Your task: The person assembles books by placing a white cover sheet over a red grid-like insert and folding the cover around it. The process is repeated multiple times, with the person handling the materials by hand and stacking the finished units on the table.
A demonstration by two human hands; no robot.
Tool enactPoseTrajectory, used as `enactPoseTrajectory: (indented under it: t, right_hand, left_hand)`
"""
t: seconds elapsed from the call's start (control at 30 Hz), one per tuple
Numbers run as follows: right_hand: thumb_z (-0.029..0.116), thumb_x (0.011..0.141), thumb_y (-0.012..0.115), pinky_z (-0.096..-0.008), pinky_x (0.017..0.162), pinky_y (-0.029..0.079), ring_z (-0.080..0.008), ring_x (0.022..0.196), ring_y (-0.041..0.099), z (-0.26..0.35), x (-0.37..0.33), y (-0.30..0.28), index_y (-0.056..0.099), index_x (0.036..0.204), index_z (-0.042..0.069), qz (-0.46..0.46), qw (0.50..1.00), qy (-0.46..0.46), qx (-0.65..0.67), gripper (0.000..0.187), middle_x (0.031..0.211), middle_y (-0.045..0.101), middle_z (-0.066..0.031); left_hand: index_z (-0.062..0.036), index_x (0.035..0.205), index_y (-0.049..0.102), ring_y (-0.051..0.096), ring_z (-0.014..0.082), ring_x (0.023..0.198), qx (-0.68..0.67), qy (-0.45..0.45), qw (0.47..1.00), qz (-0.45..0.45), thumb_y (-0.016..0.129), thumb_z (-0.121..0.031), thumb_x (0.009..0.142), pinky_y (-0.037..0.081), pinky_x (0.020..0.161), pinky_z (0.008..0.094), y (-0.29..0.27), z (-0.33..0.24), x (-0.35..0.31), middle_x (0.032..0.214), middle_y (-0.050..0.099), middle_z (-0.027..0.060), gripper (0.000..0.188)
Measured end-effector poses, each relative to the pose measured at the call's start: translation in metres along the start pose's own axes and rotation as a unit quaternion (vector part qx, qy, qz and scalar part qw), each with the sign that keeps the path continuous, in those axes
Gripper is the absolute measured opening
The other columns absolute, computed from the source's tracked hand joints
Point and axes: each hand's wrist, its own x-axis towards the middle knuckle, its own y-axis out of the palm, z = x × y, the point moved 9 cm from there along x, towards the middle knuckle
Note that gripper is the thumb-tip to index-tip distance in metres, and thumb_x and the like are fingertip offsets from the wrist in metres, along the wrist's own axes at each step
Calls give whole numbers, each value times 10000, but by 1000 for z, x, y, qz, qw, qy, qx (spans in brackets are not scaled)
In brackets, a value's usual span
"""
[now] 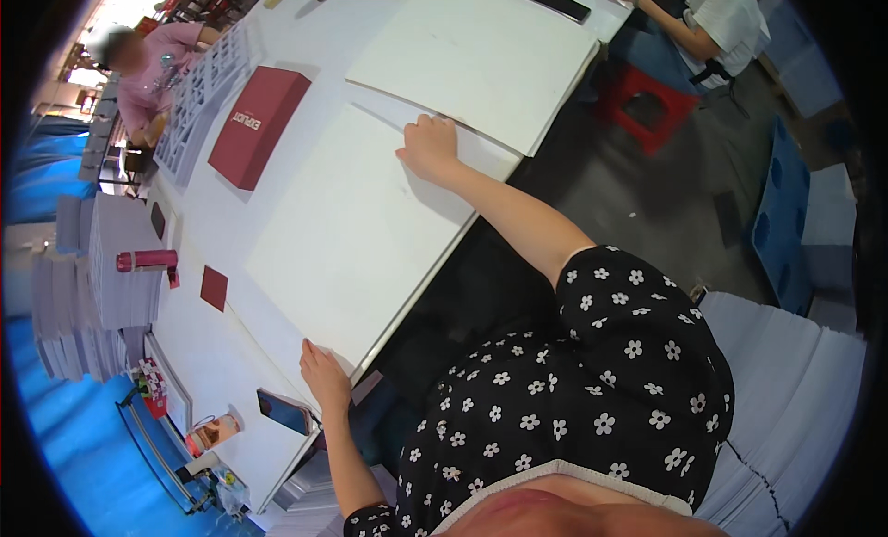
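Note:
A large off-white board (342, 241) lies flat on the white table in front of me, along the near edge. My left hand (326, 378) rests at its near left corner with the fingers stretched out. On the board's right part lies my right hand (431, 150), fingers bent and thumb apart, the fingertips by the edge of a second off-white board (481, 61). Nothing shows in either hand. Beyond the first board sits a closed dark red box (261, 125) with pale lettering on its lid.
A grey compartment tray (199, 98) stands past the box, near a person in pink. Left are a small red card (214, 288), a red bottle (146, 260), paper stacks (125, 287) and a phone (283, 412). Another phone (554, 3) lies far right, near a person and red stool (647, 107).

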Motion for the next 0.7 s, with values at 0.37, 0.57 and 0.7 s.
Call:
enactPoseTrajectory:
  t: [0.37,0.57,0.7]
  right_hand:
    - [280,900,652,-411,853,395,-269,1027,570,19,58,32,695,1003,125,-33,998,12,48,191,1027,626,-102]
    - [267,871,678,-438,829,404,-272,968,580,18,57,32,684,1001,189,-64,997,-21,50,151,936,602,-80]
    - [276,870,672,-462,884,389,-288,1031,568,26,57,32,680,1004,125,-45,998,-43,28,202,1007,614,-93]
  left_hand:
    - [97,1425,351,348,392,1341,-56,-38,998,-5,461,-121,977,279,1104,496,5,7,-1,1494,351,227,510]
    - [74,1449,335,308,388,1364,-95,-40,995,-19,436,-133,985,228,1125,494,10,11,-2,1526,313,215,518]
    - [55,1462,332,310,387,1363,-111,-43,992,-43,441,-132,976,214,1130,489,14,15,-8,1533,311,210,532]
